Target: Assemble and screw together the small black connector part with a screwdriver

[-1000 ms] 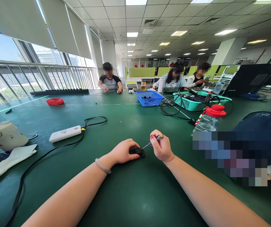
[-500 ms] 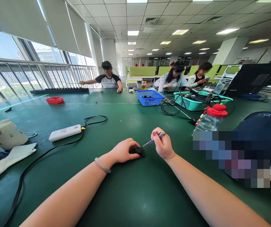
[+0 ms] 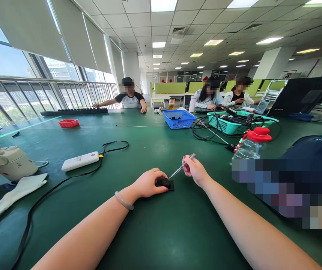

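My left hand (image 3: 150,182) is closed around a small black part (image 3: 166,183) with a flat base, pressing it on the green table (image 3: 138,232). What the part is, I cannot make out; the fingers hide its left side. A slim screwdriver (image 3: 181,167) with a clear handle is pinched in my right hand (image 3: 196,170). It slants down to the left, and its tip meets the top of the black part or hovers just over it.
A white power bank (image 3: 80,161) with a black cable lies left. Farther off are a red tray (image 3: 68,123), a blue basket (image 3: 179,120) and a teal basket (image 3: 228,127) with cables. A red-capped bottle (image 3: 251,146) stands right. Three people sit across the table.
The right hand has turned slightly and its fingers have shifted on the screwdriver handle. The left hand keeps hold of the black part. The whole view has moved a little.
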`<state>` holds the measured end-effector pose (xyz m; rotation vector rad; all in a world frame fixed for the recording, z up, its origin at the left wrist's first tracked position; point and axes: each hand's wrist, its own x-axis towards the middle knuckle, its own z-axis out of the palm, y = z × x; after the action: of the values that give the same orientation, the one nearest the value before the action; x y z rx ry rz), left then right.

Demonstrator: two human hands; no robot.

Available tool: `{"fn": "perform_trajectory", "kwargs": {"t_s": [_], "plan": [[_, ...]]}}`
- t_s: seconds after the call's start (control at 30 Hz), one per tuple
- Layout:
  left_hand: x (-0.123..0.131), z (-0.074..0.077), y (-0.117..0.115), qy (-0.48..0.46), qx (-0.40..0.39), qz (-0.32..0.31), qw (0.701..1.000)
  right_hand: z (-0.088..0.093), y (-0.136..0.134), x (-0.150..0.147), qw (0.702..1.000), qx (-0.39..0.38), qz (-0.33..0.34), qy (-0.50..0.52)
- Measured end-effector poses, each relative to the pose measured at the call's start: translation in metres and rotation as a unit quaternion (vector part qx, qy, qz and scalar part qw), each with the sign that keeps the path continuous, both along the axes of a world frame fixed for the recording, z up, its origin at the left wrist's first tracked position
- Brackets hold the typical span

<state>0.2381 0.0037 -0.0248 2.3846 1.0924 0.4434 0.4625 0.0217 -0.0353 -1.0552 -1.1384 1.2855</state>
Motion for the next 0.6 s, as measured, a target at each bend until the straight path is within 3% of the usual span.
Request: {"fn": "perform_trajectory", "kwargs": {"t_s": [0.07,0.2,0.3,0.4,0.47,0.6], "plan": [[0.000,0.000,-0.001,0.000,-0.002,0.004,1.000,-0.005,0.005,0.001,0.999,-0.029,0.010,0.013],[-0.001,-0.002,0.000,-0.003,-0.003,0.006,1.000,-0.003,0.002,-0.001,1.000,-0.004,-0.001,0.004],[-0.001,-0.004,0.001,-0.005,0.005,0.004,1.000,0.010,-0.011,-0.006,0.992,0.096,-0.012,-0.081],[-0.001,-0.005,0.001,-0.003,0.005,0.003,1.000,0.023,-0.025,-0.012,0.966,0.194,-0.010,-0.170],[-0.001,-0.004,0.002,-0.002,0.005,0.002,1.000,0.026,-0.029,-0.015,0.954,0.225,-0.010,-0.199],[-0.001,-0.004,0.002,-0.002,0.008,0.000,1.000,0.015,-0.019,-0.014,0.975,0.165,-0.038,-0.143]]}}
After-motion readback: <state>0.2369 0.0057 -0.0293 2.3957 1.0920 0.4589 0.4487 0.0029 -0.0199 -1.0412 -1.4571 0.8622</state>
